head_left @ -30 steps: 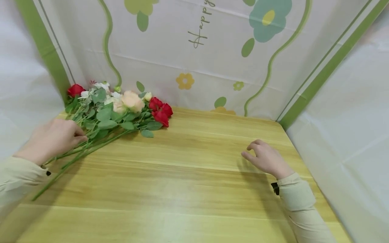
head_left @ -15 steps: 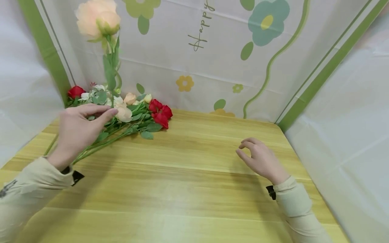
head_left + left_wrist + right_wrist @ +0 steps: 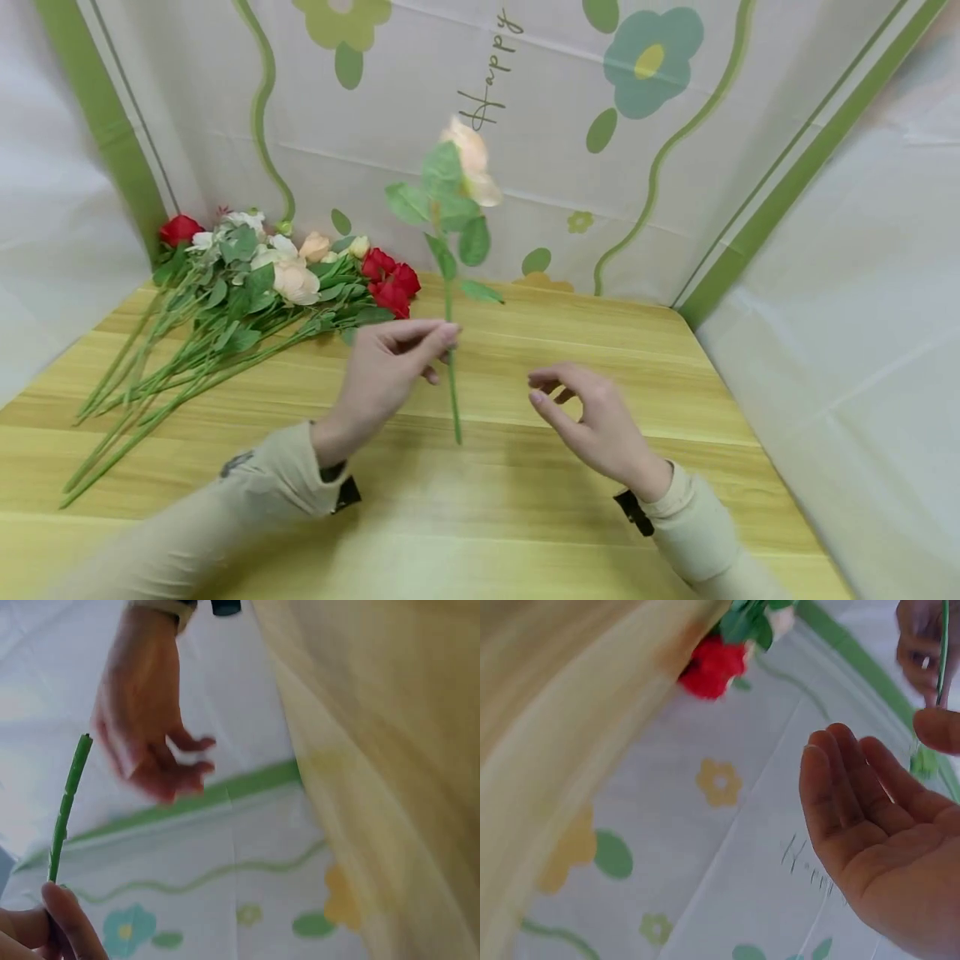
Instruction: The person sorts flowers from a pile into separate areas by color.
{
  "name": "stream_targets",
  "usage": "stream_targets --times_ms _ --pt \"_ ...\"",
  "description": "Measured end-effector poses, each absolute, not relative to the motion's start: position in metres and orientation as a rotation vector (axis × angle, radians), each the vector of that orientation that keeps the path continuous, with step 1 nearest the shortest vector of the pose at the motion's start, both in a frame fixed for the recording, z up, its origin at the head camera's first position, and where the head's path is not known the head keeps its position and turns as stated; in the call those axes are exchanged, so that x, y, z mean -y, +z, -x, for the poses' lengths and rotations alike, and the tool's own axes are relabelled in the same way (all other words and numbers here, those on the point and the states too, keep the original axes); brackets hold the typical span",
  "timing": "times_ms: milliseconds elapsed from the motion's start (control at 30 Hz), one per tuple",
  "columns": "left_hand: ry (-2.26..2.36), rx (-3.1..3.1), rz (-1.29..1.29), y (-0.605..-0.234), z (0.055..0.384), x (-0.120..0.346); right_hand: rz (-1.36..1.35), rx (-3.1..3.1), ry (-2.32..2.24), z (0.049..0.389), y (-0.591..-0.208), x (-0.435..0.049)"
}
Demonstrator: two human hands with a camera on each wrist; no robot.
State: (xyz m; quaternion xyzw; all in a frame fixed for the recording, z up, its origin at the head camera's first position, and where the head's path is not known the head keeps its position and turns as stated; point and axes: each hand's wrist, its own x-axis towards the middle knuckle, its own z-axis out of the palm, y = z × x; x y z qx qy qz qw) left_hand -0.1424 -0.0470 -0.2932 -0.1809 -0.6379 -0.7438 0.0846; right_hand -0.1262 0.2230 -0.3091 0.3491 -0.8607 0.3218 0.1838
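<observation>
In the head view my left hand point(image 3: 378, 379) pinches the green stem of a peach rose point(image 3: 470, 162) between thumb and fingers. The rose stands nearly upright above the table, its bloom high and its leaves spread below, with the stem's end pointing down. The left wrist view shows the bare cut end of that stem point(image 3: 69, 796) past my fingertips. To the right of it hovers my right hand point(image 3: 596, 425), holding nothing, its fingers loosely bent. Its palm and relaxed fingers point(image 3: 840, 780) show in the right wrist view.
A pile of flowers lies at the left of the wooden table point(image 3: 480, 508): red roses point(image 3: 392, 283), another peach bloom point(image 3: 295, 282), white blossoms and long green stems point(image 3: 172, 400). Behind rises a white printed cloth point(image 3: 555, 100), with white sheeting along the sides.
My left hand has lifted the peach rose out of the pile and carried it right to the middle, turning its bloom away. My right hand has come in leftward toward it.
</observation>
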Motion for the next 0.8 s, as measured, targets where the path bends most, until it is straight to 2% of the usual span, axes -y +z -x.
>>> stream_targets --times_ms 200,433,600,800 --pt "-2.375 1.866 0.568 -0.304 0.129 0.01 -0.949 2.501 1.368 0.105 -0.31 -0.201" --pt "-2.358 1.941 0.576 -0.32 0.125 -0.003 -0.927 2.529 1.759 0.098 -0.314 -0.191" --pt "-2.35 1.989 0.608 -0.328 0.128 -0.005 -0.881 2.552 1.754 0.099 -0.317 -0.192" --pt "-2.251 2.158 0.678 -0.328 0.136 0.002 -0.705 2.647 1.458 0.115 -0.318 -0.21"
